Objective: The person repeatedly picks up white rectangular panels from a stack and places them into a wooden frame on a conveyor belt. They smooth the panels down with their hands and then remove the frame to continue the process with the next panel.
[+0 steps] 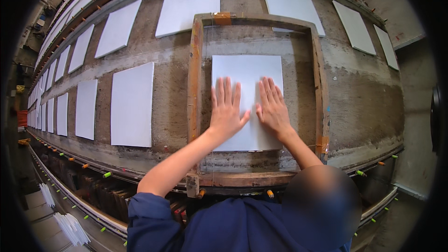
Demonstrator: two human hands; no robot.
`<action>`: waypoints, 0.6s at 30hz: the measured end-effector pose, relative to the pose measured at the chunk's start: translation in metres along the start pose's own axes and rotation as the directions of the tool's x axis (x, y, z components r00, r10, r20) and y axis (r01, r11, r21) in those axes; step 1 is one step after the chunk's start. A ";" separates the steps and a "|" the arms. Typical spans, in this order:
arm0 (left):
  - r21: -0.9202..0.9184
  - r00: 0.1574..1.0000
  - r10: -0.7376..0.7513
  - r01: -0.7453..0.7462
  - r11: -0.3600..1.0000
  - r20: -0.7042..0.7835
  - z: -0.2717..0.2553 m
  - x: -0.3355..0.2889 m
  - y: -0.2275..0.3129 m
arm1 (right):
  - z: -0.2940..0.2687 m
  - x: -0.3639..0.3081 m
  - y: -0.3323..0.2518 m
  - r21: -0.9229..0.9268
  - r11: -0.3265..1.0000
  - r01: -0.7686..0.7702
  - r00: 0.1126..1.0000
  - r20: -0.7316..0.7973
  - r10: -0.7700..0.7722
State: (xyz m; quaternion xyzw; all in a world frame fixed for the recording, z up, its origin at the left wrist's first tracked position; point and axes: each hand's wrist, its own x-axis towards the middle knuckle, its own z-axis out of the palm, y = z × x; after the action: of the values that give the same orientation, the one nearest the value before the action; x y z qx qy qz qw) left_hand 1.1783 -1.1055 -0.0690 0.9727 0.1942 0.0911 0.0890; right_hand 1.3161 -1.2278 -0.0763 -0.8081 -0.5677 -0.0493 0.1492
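White panels [247,71] lining a worktable [366,107] suggest a workshop.

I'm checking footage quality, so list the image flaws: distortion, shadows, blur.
Head view: fisheye distortion bows the table's long edges inside a black rim; head view: soft shadow falls on the white sheet beside the right hand; head view: a round patch at lower right is heavily blurred.

Diffuse light, strong fisheye curvature.
Soft shadows grey the central white panel [247,67]; the worktop [364,105] bows toward the black rim; round blur at lower right.
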 end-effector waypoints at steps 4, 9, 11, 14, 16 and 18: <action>-0.006 0.997 -0.069 0.069 0.998 -0.015 0.006 0.059 -0.009 | 0.006 0.045 0.022 -0.018 1.000 -0.009 1.000 -0.012 0.008; -0.010 0.995 -0.093 0.093 0.996 -0.027 0.008 0.079 -0.012 | 0.016 0.079 0.035 -0.032 0.999 -0.022 0.998 -0.059 0.020; -0.017 0.995 -0.091 0.091 0.996 -0.037 0.008 0.081 -0.013 | 0.019 0.084 0.038 -0.059 0.998 -0.032 0.996 -0.091 0.027; -0.022 0.995 -0.062 0.060 0.998 -0.083 0.011 0.079 -0.015 | 0.023 0.077 0.035 -0.105 0.991 -0.079 0.990 -0.125 0.066; 0.000 0.994 -0.021 0.021 1.000 -0.108 0.014 0.072 -0.018 | 0.024 0.073 0.029 -0.133 0.979 -0.154 0.978 -0.161 0.132; 0.015 0.997 0.054 -0.053 0.998 -0.062 0.014 0.042 -0.009 | 0.021 0.038 0.015 -0.109 0.984 -0.139 0.983 -0.136 0.124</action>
State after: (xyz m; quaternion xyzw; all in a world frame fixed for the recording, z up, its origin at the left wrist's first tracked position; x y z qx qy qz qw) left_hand 1.2163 -1.0825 -0.0781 0.9748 0.1712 0.1225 0.0740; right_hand 1.3409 -1.1921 -0.0900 -0.8465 -0.4982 -0.1248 0.1404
